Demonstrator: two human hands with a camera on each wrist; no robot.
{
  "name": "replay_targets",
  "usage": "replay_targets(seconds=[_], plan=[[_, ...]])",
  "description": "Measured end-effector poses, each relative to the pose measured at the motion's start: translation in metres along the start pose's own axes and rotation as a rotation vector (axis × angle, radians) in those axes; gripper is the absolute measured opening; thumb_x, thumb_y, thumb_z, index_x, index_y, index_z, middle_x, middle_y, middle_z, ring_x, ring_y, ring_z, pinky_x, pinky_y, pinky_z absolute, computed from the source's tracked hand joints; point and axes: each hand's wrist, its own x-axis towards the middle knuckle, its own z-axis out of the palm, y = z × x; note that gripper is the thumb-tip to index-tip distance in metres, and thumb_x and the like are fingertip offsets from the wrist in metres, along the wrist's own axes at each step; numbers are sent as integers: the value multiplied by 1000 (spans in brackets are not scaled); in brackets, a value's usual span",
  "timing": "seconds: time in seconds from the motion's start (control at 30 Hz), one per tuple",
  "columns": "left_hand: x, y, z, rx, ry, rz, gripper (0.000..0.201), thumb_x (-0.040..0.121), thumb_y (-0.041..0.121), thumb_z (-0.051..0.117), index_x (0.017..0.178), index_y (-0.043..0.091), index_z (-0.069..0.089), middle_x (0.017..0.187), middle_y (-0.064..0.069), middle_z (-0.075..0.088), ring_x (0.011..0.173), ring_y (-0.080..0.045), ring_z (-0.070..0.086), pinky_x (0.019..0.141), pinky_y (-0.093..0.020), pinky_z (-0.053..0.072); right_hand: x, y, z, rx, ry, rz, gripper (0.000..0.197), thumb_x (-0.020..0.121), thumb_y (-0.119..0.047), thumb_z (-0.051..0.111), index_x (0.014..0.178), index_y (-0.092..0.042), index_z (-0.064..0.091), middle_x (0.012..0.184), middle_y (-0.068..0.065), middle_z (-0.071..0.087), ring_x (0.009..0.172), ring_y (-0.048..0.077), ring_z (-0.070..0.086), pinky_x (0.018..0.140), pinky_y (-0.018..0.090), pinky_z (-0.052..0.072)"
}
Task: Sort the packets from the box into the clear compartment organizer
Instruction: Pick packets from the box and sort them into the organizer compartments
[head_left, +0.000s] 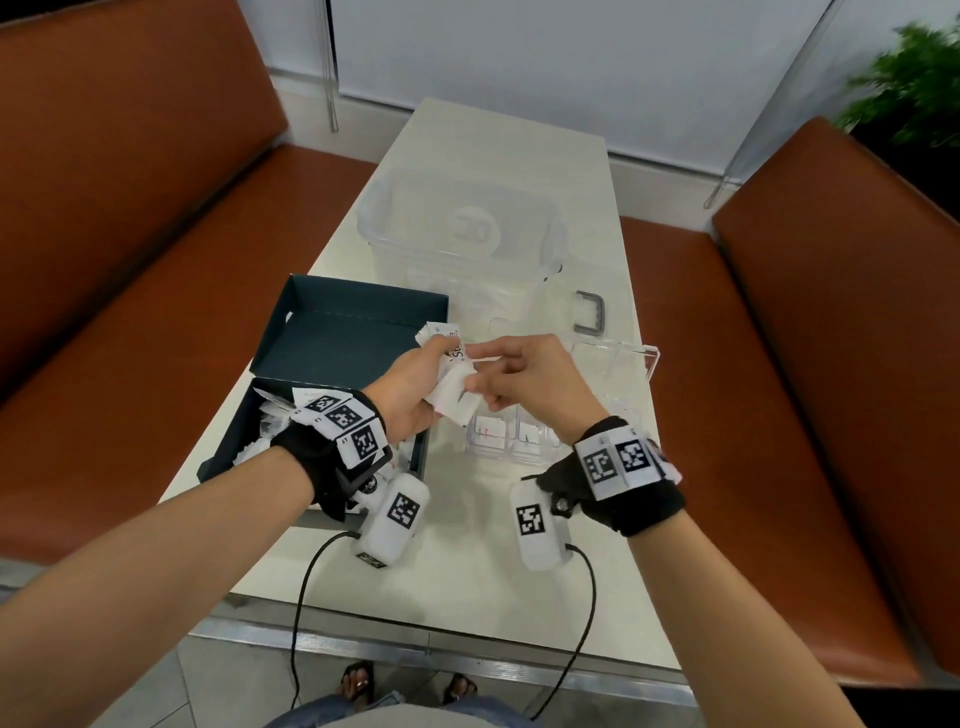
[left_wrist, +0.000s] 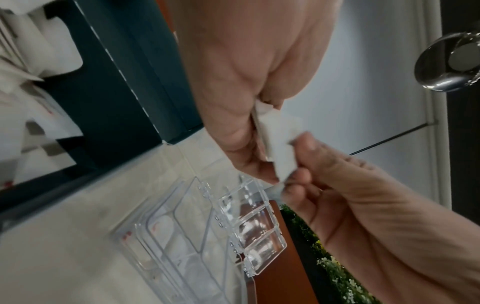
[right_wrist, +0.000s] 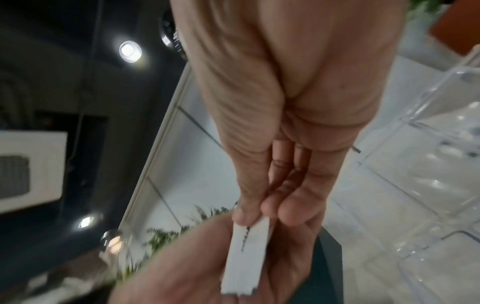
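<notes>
My left hand (head_left: 415, 379) grips a bunch of white packets (head_left: 452, 384) above the table, between the dark box (head_left: 311, 405) and the clear compartment organizer (head_left: 618, 374). My right hand (head_left: 519, 379) pinches one white packet (right_wrist: 246, 253) out of that bunch between thumb and fingers; the same pinch shows in the left wrist view on the packet (left_wrist: 279, 148). The box stands open at the left with more white packets (head_left: 270, 421) inside. In the organizer's (left_wrist: 207, 236) near compartments lie a few packets (head_left: 491, 428).
A large clear lidded container (head_left: 457, 234) stands behind the organizer, with a grey handle (head_left: 592, 312) beside it. The pale table (head_left: 467, 597) is narrow, flanked by brown benches (head_left: 130, 260) on both sides. Cables trail off the front edge.
</notes>
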Motion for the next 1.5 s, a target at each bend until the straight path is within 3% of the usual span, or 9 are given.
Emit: replay_targets(seconds=[0.17, 0.47, 0.53, 0.7, 0.83, 0.93, 1.1, 1.3, 1.5], plan=[[-3, 1, 5, -119, -65, -23, 29, 103, 27, 41, 105, 4, 58, 73, -10, 68, 55, -20, 65, 52, -27, 56, 4, 6, 18, -177, 102, -63, 40, 77, -8, 77, 116, -11, 68, 76, 9, 71, 64, 12, 64, 69, 23, 58], [-4, -3, 7, -182, -57, 27, 29, 103, 21, 39, 117, 15, 63, 93, -10, 73, 74, -18, 72, 65, -30, 60, 2, 9, 21, -159, 110, -93, 23, 76, -7, 77, 70, -24, 61, 76, -7, 68, 68, 12, 67, 65, 14, 52], [-5, -2, 3, -142, -71, 52, 33, 103, 18, 35, 119, 16, 63, 105, -11, 73, 84, -19, 72, 68, -30, 60, 0, 8, 15, -162, 89, -74, 21, 77, -11, 77, 71, -23, 61, 83, -4, 70, 70, 8, 66, 65, 14, 49], [0, 4, -8, 51, -55, 73, 23, 101, 8, 42, 111, 7, 64, 100, -11, 66, 83, -18, 61, 61, -24, 57, -2, 6, -16, -45, 89, -17, 16, 78, -10, 77, 82, -15, 63, 73, 5, 68, 52, 4, 58, 48, 13, 43], [-1, 0, -8, 111, -167, -54, 39, 98, 36, 52, 120, 4, 59, 97, -13, 60, 54, -8, 51, 56, -19, 52, -2, 5, -31, -37, 85, -1, 17, 77, -9, 78, 86, -14, 64, 70, 6, 66, 49, 5, 51, 47, 17, 41], [-3, -5, -3, 118, -295, -123, 51, 96, 49, 48, 124, 7, 56, 105, -19, 70, 51, -8, 50, 57, -20, 53, -2, 5, -35, -6, 72, -8, 16, 78, -5, 76, 92, -9, 68, 68, 8, 66, 49, 5, 53, 49, 18, 44], [2, -6, 7, 24, -333, -144, 34, 101, 37, 47, 122, 11, 56, 104, -23, 70, 54, -10, 55, 55, -22, 54, -3, 7, -39, -47, 64, -32, 23, 85, -4, 68, 108, -5, 71, 78, 14, 69, 55, 3, 58, 56, 19, 49], [6, -9, 17, 17, -337, -152, 34, 104, 32, 42, 118, 5, 56, 101, -21, 71, 60, -11, 58, 59, -20, 55, -2, 14, -44, -110, 60, -27, 26, 95, -5, 55, 118, -7, 67, 72, -2, 65, 54, -1, 55, 57, 17, 48], [11, -11, 30, -11, -326, -162, 33, 104, 31, 41, 119, 5, 56, 94, -17, 71, 58, -11, 59, 57, -20, 55, 0, 26, -56, -89, 142, -17, 19, 92, -5, 61, 109, -2, 68, 70, 3, 65, 52, 1, 56, 55, 16, 49]])
